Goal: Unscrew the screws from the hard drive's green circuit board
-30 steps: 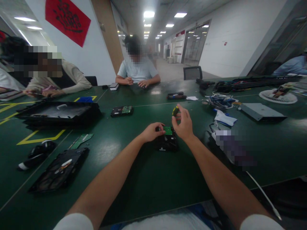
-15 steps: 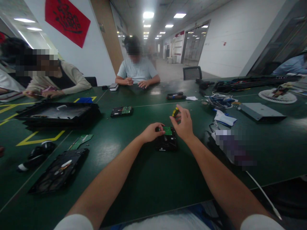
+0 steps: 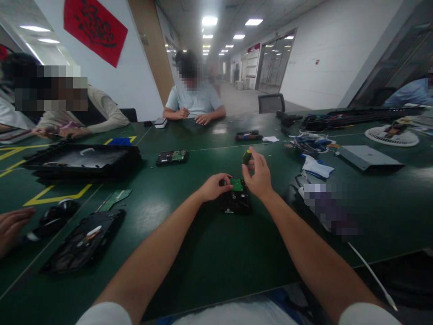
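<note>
In front of me a black hard drive point(image 3: 238, 204) with a green circuit board lies on the dark green table. My left hand point(image 3: 216, 186) is closed at its left rear corner, thumb against the board. Exactly what those fingertips pinch is partly hidden. Above the drive's right rear side, my right hand point(image 3: 259, 174) is closed around the yellow-and-black handle of a screwdriver point(image 3: 247, 156). I cannot make out the screwdriver's shaft or tip.
Another hard drive point(image 3: 172, 157) lies farther left. Black plastic trays point(image 3: 81, 160) and a black panel point(image 3: 84, 241) are on the left, near another person's hand point(image 3: 15, 228). On the right are a glove point(image 3: 317, 166), cables point(image 3: 311, 142) and a metal box point(image 3: 370, 158). A person point(image 3: 192, 101) sits opposite.
The screwdriver handle has turned slightly in my right hand, with its fingers shifted a little. My left hand and the drive stay put. Another person's hand has come in at the left edge.
</note>
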Available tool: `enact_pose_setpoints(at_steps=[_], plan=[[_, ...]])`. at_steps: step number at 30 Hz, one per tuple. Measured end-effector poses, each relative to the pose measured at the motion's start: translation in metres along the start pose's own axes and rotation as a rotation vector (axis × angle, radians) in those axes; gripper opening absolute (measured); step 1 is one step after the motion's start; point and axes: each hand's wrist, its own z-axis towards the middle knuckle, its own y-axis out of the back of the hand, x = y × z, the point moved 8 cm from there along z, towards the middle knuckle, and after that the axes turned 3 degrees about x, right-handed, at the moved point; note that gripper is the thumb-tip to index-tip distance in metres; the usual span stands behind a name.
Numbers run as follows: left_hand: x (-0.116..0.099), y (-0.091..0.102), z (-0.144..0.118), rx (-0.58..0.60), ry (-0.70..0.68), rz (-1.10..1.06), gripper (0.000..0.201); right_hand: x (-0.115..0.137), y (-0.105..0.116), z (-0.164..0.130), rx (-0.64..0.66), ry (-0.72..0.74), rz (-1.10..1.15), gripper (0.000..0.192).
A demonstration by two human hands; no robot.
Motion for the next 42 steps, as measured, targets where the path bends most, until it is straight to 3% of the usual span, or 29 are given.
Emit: enact_pose_setpoints(at_steps=[42], plan=[[-0.0047,0.0009,-0.0015,0.0,0.028,0.002,0.014,0.0011,0.0026,0.0009,-0.02,-0.007,-0.052,0.064]])
